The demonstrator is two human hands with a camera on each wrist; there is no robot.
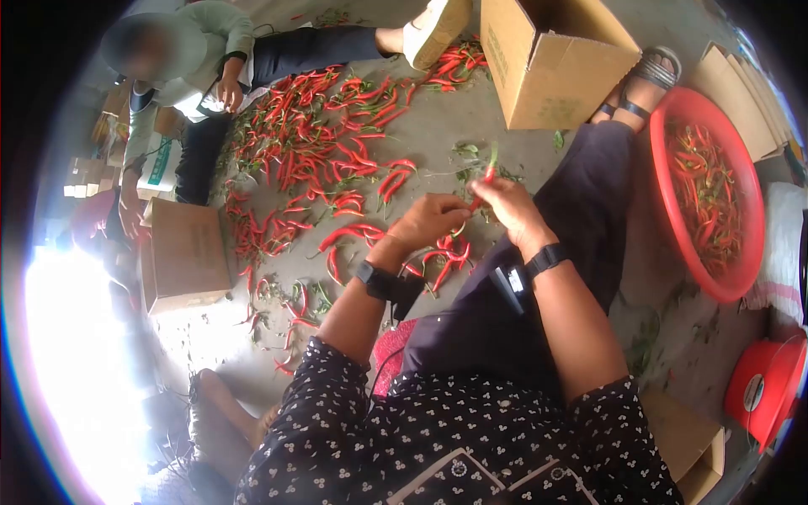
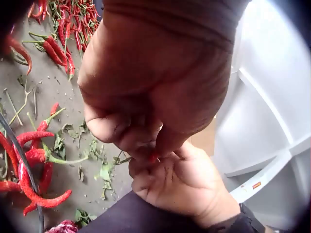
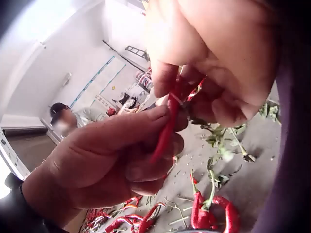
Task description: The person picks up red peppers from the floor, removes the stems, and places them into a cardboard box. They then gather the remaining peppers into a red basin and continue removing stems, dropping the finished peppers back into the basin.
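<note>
Both hands meet over the person's lap at a red chili pepper (image 3: pixel 167 127). My left hand (image 1: pixel 433 219) grips its body, thumb on one side and curled fingers on the other, as the right wrist view shows. My right hand (image 1: pixel 507 206) pinches the chili's other end, its fingertips close to the left thumb. A green stem (image 1: pixel 492 158) sticks up beyond the right thumb in the head view. In the left wrist view the fingers hide most of the chili. Just below the left hand, loose red chilies (image 1: pixel 446 261) lie on the floor.
A broad spread of red chilies (image 1: pixel 295 135) covers the floor ahead, with leaf scraps around. To the right stands a red basin (image 1: pixel 661 181) of chilies. Cardboard boxes (image 1: pixel 555 80) stand ahead and at left (image 1: pixel 189 252). Another person (image 1: pixel 210 50) sits across, and a red bucket (image 1: pixel 762 391) stands lower right.
</note>
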